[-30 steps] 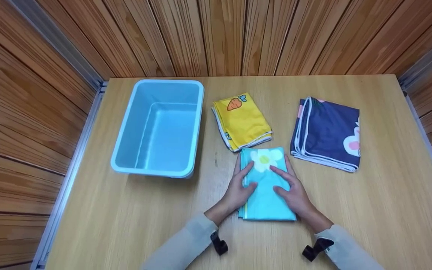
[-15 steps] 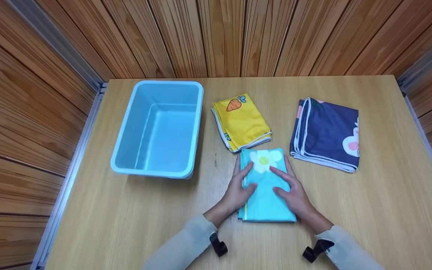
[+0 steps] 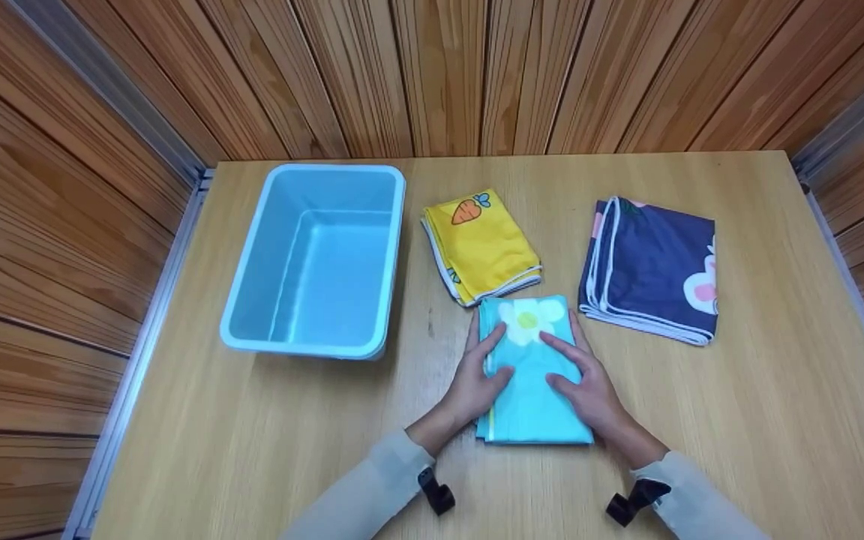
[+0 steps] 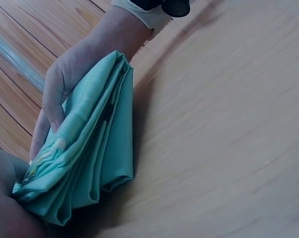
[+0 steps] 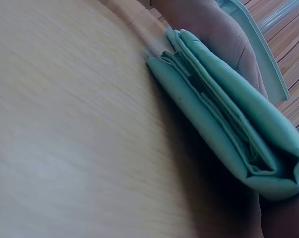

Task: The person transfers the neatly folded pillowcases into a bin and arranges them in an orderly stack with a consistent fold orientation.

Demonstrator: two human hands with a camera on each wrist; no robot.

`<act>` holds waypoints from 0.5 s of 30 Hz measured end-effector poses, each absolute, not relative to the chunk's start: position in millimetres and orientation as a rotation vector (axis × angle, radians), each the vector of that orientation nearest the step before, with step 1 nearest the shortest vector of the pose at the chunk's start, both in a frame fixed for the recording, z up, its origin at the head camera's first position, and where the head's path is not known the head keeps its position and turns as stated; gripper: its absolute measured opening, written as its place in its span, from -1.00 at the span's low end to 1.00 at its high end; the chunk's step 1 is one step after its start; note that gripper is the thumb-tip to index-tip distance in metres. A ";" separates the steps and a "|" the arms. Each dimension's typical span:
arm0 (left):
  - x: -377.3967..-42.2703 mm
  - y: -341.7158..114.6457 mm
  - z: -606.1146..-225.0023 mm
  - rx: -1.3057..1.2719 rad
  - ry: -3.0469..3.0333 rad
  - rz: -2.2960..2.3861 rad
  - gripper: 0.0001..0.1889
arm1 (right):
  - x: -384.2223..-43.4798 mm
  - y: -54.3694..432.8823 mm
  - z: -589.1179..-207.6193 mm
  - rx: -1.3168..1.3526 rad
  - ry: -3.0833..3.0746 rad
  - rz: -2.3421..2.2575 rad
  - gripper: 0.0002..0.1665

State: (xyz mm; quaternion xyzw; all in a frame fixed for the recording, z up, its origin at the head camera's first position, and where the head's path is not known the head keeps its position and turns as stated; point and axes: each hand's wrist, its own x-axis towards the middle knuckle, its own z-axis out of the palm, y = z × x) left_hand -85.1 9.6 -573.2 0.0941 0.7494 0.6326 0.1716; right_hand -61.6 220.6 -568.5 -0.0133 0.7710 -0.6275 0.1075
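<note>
A folded turquoise cloth (image 3: pixel 537 401) with a white daisy print lies near the middle front of the table. My left hand (image 3: pixel 473 382) holds its left side, thumb and index finger on the top face and other fingers along the edge. On the right side, my right hand (image 3: pixel 589 386) grips it in much the same way. Layered folds of the cloth (image 4: pixel 85 144) show from the end in the left wrist view. The right wrist view also shows stacked layers of the cloth (image 5: pixel 228 114). Fingertips under the cloth are hidden.
A light blue plastic tub (image 3: pixel 327 277) with nothing inside stands at the left. Just beyond the turquoise cloth lies a folded yellow cloth (image 3: pixel 488 247) with carrots. A folded navy cloth (image 3: pixel 661 262) with white edging lies at the right. Wood-plank walls (image 3: pixel 439 75) enclose the table.
Both hands keep the same hold on the turquoise cloth. The head view has tilted very slightly; otherwise nothing visibly moves.
</note>
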 end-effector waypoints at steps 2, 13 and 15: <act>-85.4 9.5 -572.3 0.269 2.127 1.798 -0.32 | -61.8 220.7 -568.0 -0.038 2.269 -1.848 -0.31; -85.4 8.2 -566.7 0.268 2.107 1.821 -0.32 | -62.4 220.6 -563.6 -0.035 2.262 -1.860 -0.29; -85.7 8.1 -565.7 0.263 2.110 1.821 -0.31 | -62.6 220.6 -563.2 -0.039 2.261 -1.869 -0.29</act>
